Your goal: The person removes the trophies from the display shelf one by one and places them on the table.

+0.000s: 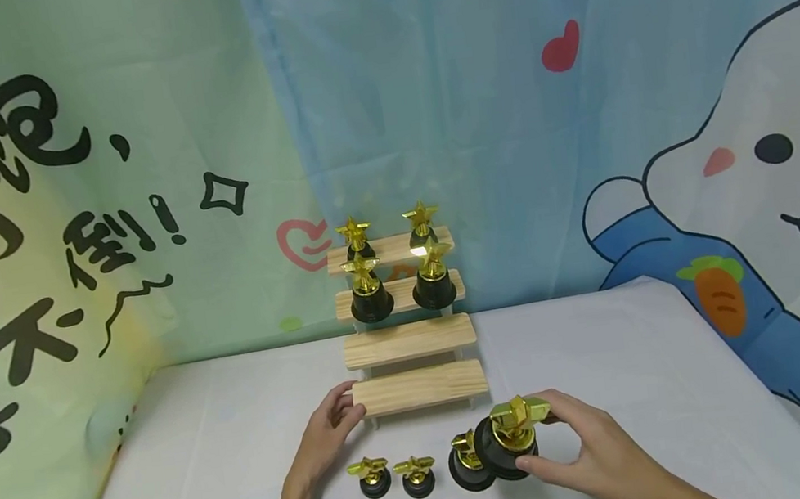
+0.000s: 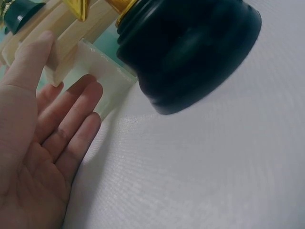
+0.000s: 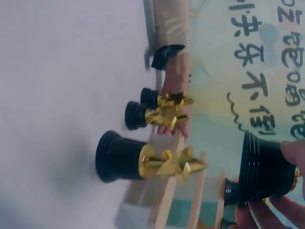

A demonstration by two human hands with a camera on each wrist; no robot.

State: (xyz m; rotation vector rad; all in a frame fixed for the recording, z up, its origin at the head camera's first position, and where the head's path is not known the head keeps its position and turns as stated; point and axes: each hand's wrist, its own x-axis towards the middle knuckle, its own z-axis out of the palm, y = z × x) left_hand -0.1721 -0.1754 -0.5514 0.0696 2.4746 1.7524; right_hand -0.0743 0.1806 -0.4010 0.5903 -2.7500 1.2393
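My right hand [image 1: 593, 446] holds a gold star trophy with a black base [image 1: 496, 454], thumb and fingers on opposite sides of the base. It is raised off the table and overlaps a second large star trophy [image 1: 468, 476] standing behind it. At the left end of the stepped wooden display stand [image 1: 419, 389], my left hand [image 1: 325, 435] pinches the lowest plank, thumb against its end and index finger beneath; the other fingers extend loosely below, as the left wrist view shows. Two smaller star trophies [image 1: 374, 485] stand in front of the stand, between the hands.
Two star trophies [image 1: 372, 304] occupy the second tier from the top, and two more [image 1: 421, 226] the top tier. The two lower planks are bare wood. A white cloth [image 1: 606, 366] covers the table, and a printed curtain [image 1: 507, 147] hangs close behind the stand.
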